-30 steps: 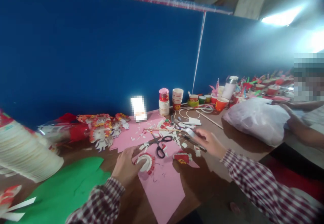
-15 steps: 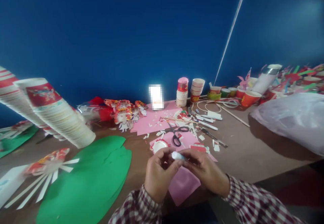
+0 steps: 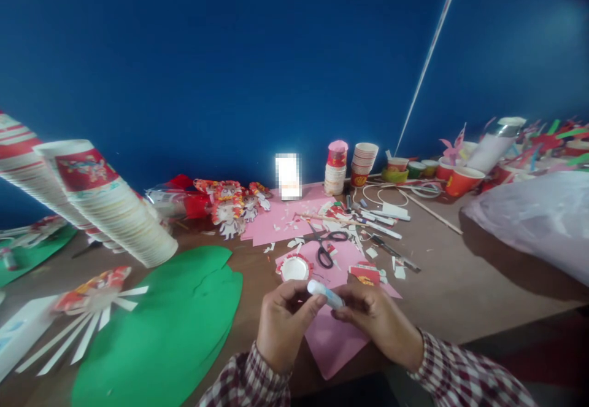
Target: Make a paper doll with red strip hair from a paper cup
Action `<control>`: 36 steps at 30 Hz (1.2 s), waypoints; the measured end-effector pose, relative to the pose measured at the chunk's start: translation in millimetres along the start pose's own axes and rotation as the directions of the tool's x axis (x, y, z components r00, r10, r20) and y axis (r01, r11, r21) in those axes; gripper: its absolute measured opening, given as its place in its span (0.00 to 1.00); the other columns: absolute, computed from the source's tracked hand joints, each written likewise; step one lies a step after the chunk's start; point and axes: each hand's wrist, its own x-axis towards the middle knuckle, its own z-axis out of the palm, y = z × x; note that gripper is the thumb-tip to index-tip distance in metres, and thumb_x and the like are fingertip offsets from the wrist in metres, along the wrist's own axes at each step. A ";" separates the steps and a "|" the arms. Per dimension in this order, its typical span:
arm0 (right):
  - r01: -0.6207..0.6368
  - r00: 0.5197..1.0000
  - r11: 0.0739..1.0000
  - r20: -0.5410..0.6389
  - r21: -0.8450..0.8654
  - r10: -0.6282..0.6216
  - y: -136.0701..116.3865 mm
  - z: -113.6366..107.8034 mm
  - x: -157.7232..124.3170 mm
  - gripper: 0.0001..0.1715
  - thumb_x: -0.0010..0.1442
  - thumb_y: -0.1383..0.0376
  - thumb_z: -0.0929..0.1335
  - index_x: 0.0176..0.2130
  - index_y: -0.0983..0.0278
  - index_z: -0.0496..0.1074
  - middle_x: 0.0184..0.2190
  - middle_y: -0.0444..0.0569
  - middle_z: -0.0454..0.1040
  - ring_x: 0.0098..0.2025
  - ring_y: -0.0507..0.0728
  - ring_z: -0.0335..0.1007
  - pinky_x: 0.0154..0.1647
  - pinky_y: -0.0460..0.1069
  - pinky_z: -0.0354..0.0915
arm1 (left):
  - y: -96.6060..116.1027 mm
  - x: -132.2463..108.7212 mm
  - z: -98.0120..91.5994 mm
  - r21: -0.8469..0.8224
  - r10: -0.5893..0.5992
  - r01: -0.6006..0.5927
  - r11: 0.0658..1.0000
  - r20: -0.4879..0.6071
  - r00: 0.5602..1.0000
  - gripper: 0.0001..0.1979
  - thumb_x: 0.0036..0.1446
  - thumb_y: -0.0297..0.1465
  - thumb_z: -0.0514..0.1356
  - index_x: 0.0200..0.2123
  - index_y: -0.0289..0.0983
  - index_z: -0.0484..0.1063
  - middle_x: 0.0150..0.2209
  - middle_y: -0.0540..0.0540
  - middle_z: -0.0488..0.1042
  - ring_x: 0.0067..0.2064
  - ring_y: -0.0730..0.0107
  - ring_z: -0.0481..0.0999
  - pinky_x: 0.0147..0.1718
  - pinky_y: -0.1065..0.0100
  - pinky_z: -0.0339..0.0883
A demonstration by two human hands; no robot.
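Note:
A small white and pale blue tube (image 3: pixel 326 294) is held between both hands near the table's front edge. My left hand (image 3: pixel 286 319) pinches its white end, with the thumb below it. The fingers of my right hand (image 3: pixel 380 318) close round its other end. Under the hands lies a pink paper sheet (image 3: pixel 338 342). Just beyond them are a cut cup base with a red fringe (image 3: pixel 295 268), a red printed paper piece (image 3: pixel 367 274) and black-handled scissors (image 3: pixel 326 248).
Tilted stacks of paper cups (image 3: pixel 110 204) lean at the left above green paper shapes (image 3: pixel 170 327). Cup stacks (image 3: pixel 335 170) stand at the back. Pens (image 3: pixel 384 229) and scraps lie mid-table. A pale plastic bag (image 3: pixel 536 220) sits at the right.
My hands have parted slightly, and more of the tube shows between them. The whole view has shifted a little, so the table objects appear farther right.

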 end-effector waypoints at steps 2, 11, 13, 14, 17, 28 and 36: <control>-0.014 1.000 1.000 -0.003 -0.018 0.014 -0.1 -0.7 -0.5 0.15 0.53 0.61 0.67 0.41 0.62 0.71 0.30 0.45 0.72 0.33 0.53 0.67 0.33 0.46 0.64 | -0.5 -0.1 -1.6 0.029 0.018 -0.018 0.999 0.006 1.000 0.10 0.45 0.34 0.62 0.30 0.33 0.73 0.27 0.45 0.74 0.30 0.70 0.70 0.29 0.71 0.65; -0.077 0.993 0.993 0.096 0.094 0.068 -1.2 -4.3 -0.4 0.12 0.52 0.59 0.67 0.34 0.65 0.72 0.25 0.44 0.71 0.28 0.50 0.65 0.29 0.44 0.62 | -0.2 -0.9 -4.0 0.012 -0.028 0.027 1.000 0.048 0.998 0.10 0.45 0.35 0.62 0.29 0.32 0.73 0.25 0.46 0.73 0.27 0.72 0.69 0.27 0.73 0.63; -0.091 0.992 0.991 0.102 0.100 0.081 -2.5 -4.3 -0.2 0.12 0.52 0.59 0.67 0.33 0.65 0.72 0.25 0.44 0.71 0.28 0.50 0.65 0.29 0.44 0.62 | 0.1 -0.5 -4.3 0.005 -0.040 0.040 0.999 0.055 0.998 0.11 0.45 0.35 0.62 0.28 0.32 0.73 0.25 0.46 0.72 0.27 0.72 0.68 0.26 0.73 0.63; -0.099 0.990 0.990 0.106 0.103 0.088 -3.1 -4.1 -0.1 0.12 0.52 0.59 0.67 0.33 0.65 0.72 0.25 0.45 0.71 0.28 0.50 0.65 0.29 0.44 0.62 | 0.3 -0.3 -4.7 0.005 -0.044 0.044 0.999 0.059 0.997 0.11 0.45 0.35 0.62 0.28 0.33 0.73 0.25 0.46 0.72 0.27 0.72 0.68 0.26 0.73 0.63; -0.117 0.988 0.986 0.118 0.121 0.103 -4.3 -3.6 0.2 0.12 0.52 0.59 0.67 0.33 0.65 0.72 0.25 0.45 0.72 0.27 0.50 0.66 0.29 0.44 0.62 | 0.1 0.4 -6.1 0.007 -0.049 0.049 0.999 0.070 0.996 0.11 0.45 0.35 0.62 0.28 0.32 0.73 0.24 0.46 0.72 0.26 0.72 0.68 0.26 0.73 0.63; -0.090 0.991 0.985 0.107 0.150 0.074 -4.5 1.0 1.5 0.17 0.54 0.56 0.65 0.41 0.64 0.67 0.29 0.46 0.69 0.28 0.50 0.65 0.25 0.43 0.62 | -10.4 1.8 -3.6 -0.100 -0.109 0.113 0.988 0.049 0.993 0.14 0.44 0.36 0.62 0.33 0.32 0.73 0.27 0.45 0.74 0.29 0.70 0.71 0.29 0.71 0.67; -0.045 0.986 0.979 -0.148 0.201 0.076 0.0 -20.3 1.0 0.15 0.55 0.59 0.64 0.42 0.63 0.65 0.24 0.42 0.64 0.27 0.49 0.60 0.28 0.44 0.61 | -11.8 17.4 -53.8 0.540 0.188 -0.148 0.828 -0.019 0.982 0.13 0.51 0.32 0.54 0.41 0.36 0.70 0.40 0.42 0.71 0.40 0.65 0.71 0.39 0.63 0.67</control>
